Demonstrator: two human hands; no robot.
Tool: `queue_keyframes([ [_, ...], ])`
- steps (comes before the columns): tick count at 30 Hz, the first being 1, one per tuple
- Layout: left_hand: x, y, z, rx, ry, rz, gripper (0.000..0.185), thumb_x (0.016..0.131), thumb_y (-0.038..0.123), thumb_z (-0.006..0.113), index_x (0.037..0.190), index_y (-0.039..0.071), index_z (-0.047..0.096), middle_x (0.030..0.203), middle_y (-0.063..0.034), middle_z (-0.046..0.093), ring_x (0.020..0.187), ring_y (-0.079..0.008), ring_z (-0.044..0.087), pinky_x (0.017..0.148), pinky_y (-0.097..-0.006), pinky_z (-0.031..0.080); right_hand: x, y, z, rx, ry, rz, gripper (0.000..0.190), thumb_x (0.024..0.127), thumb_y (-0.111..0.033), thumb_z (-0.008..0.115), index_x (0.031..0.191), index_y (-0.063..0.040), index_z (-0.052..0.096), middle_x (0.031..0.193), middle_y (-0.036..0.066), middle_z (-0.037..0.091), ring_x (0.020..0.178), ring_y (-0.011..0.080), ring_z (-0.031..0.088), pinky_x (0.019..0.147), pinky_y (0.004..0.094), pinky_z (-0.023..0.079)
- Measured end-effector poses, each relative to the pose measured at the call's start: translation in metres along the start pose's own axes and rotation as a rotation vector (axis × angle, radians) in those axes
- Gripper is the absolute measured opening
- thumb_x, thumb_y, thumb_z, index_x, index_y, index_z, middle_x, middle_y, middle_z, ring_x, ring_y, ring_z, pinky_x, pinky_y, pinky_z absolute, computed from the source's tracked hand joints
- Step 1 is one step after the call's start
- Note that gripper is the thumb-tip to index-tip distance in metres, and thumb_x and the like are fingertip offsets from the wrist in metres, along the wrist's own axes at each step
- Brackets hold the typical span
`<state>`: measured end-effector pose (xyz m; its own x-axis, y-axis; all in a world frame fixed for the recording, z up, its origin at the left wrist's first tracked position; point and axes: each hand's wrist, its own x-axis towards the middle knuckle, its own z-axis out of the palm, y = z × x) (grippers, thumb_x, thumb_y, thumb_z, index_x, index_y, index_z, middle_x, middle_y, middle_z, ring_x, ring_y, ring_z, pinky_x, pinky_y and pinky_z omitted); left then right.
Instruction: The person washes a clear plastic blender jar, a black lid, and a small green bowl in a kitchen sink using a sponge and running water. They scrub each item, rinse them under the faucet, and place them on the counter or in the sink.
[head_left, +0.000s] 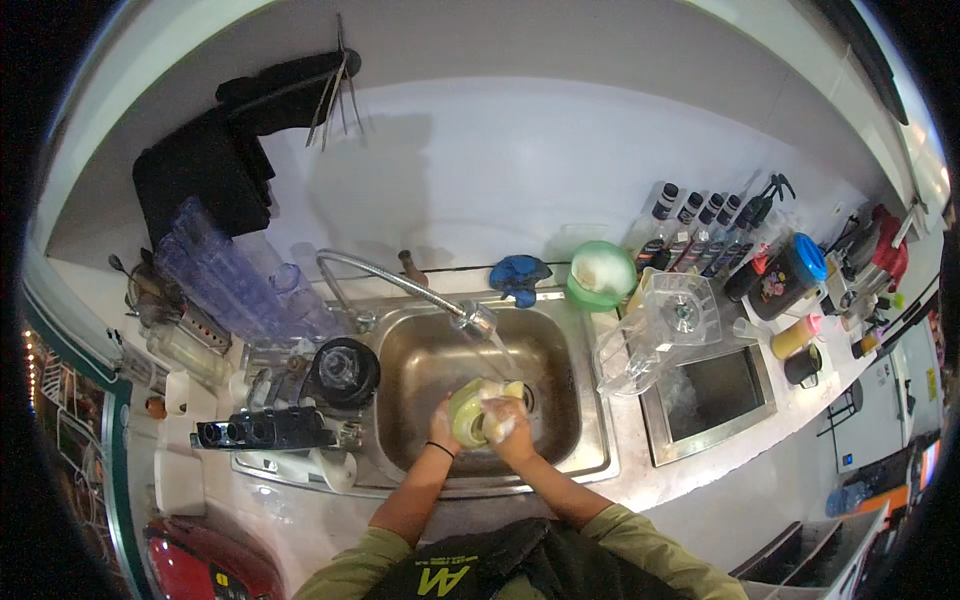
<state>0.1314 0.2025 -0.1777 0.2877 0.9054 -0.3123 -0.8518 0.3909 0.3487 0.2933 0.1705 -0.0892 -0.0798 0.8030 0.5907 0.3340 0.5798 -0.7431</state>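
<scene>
Over the stainless-steel sink (416, 375), my left hand (441, 426) holds a pale yellow-green container (466, 421) by its left side. Its round opening is turned towards me. Covered in white suds, my right hand (510, 429) grips a yellowish sponge (513, 390) against the container's right side. Part of the sponge is hidden by foam and fingers. A flexible metal faucet (474, 321) arches in from the left, and water runs from its head just beyond my hands. The drain (529, 399) is partly visible beside my right hand.
A green bowl of suds (600, 279) and a blue cloth (519, 279) lie behind the sink. Clear blender jugs (660, 337) stand at right, near several bottles (686, 232). Black lids or cups (345, 373) and parts crowd the left drainboard.
</scene>
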Motion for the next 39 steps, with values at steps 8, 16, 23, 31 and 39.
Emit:
queue_keyframes([
  [8,0.005,-0.004,-0.029,0.042,0.245,0.134,0.033,0.097,0.029,0.050,0.111,0.002,0.061,0.103,-0.0114,0.067,0.095,-0.0269,0.065,0.086,-0.0404,0.052,0.007,-0.010,0.002,-0.107,-0.093,-0.055,0.036,0.066,0.001,0.069,0.101,-0.007,0.065,0.110,0.012,0.066,0.109,0.0319,0.059,0.098,0.0413,0.044],
  [16,-0.013,0.004,0.022,0.295,0.323,-0.023,0.028,0.093,0.027,0.058,0.103,0.003,0.066,0.094,-0.0118,0.069,0.083,-0.0260,0.068,0.078,-0.0391,0.055,-0.006,0.036,0.002,0.388,0.128,0.745,0.027,0.091,-0.028,0.069,0.102,-0.003,0.067,0.101,0.007,0.069,0.093,0.0164,0.063,0.084,0.0319,0.049],
  [23,-0.020,0.029,0.026,0.188,0.181,-0.324,0.032,0.094,0.028,0.053,0.111,0.003,0.063,0.107,-0.0151,0.067,0.096,-0.0294,0.067,0.086,-0.0431,0.054,-0.007,0.048,-0.011,0.216,-0.286,0.732,0.041,0.083,-0.032,0.078,0.105,-0.001,0.065,0.096,0.010,0.068,0.086,0.0183,0.064,0.076,0.0333,0.052],
  [31,-0.038,0.019,0.080,0.082,0.208,-0.457,0.045,0.098,0.042,0.048,0.117,0.004,0.061,0.116,-0.0154,0.065,0.105,-0.0286,0.064,0.091,-0.0485,0.052,0.023,0.033,-0.013,0.209,-0.153,0.739,0.025,0.085,-0.026,0.076,0.092,-0.003,0.069,0.087,0.006,0.069,0.077,0.0152,0.063,0.071,0.0315,0.051],
  [39,-0.040,0.025,0.078,0.280,0.063,-0.236,0.050,0.097,0.047,0.052,0.116,0.003,0.063,0.107,-0.0125,0.069,0.096,-0.0257,0.068,0.088,-0.0396,0.054,-0.003,0.068,-0.006,0.193,0.190,1.007,0.040,0.088,-0.026,0.072,0.112,0.001,0.055,0.103,0.011,0.063,0.095,0.0181,0.060,0.082,0.0322,0.047],
])
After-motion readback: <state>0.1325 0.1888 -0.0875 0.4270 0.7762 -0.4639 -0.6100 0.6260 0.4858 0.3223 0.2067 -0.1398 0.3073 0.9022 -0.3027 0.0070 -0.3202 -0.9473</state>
